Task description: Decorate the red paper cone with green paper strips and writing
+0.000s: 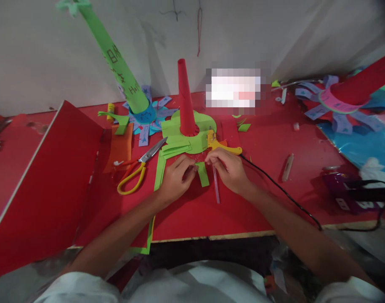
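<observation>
My left hand (pixel 179 174) is closed, its thumb and fingers pinched at the upper edge of a short green paper strip (pixel 204 176). Across from it, my right hand (pixel 228 168) is curled shut, and whatever its fingertips hold is hidden. A clear glue stick (pixel 216 189) runs down from beneath those fingers; whether they grip it I cannot tell. Just above my right hand lies a yellow glue gun (pixel 224 145). Behind both hands a red paper cone (pixel 186 101) stands upright on a green scalloped paper base (pixel 205 122). Folded green strips (pixel 176 148) lie by my left hand.
Scissors (pixel 142 166) with yellow and red handles lie to the left, near an upright red board (pixel 53 181). A tall green paper tube (pixel 116 63) leans at the back. On the right are a cutter (pixel 287 167), a black cord (pixel 280 185) and a purple box (pixel 340 189).
</observation>
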{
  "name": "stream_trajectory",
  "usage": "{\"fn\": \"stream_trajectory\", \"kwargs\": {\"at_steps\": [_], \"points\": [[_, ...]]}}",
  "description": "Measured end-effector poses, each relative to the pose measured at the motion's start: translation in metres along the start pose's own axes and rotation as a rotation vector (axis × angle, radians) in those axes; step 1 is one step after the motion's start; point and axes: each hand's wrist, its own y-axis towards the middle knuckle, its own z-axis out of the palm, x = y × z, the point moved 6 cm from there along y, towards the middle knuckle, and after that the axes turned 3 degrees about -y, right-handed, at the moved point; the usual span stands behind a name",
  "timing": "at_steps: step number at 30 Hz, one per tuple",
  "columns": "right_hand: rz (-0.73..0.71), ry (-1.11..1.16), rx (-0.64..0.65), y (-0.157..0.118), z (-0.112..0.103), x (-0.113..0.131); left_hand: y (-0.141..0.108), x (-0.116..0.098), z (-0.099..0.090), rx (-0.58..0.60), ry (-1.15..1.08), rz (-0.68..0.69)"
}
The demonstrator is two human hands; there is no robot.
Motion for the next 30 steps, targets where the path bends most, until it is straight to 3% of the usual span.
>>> {"fn": "stream_trajectory", "kwargs": {"at_steps": [15,30], "points": [[-0.095,-0.068,-0.063,0.000,-0.006,0.008,0.001,-0.002,-0.001,-0.002,0.002,0.010],[0.043,0.002,-0.032,-0.001,-0.001,-0.003,-0.001,0.001,0.000,-0.001,-0.009,-0.007]]}}
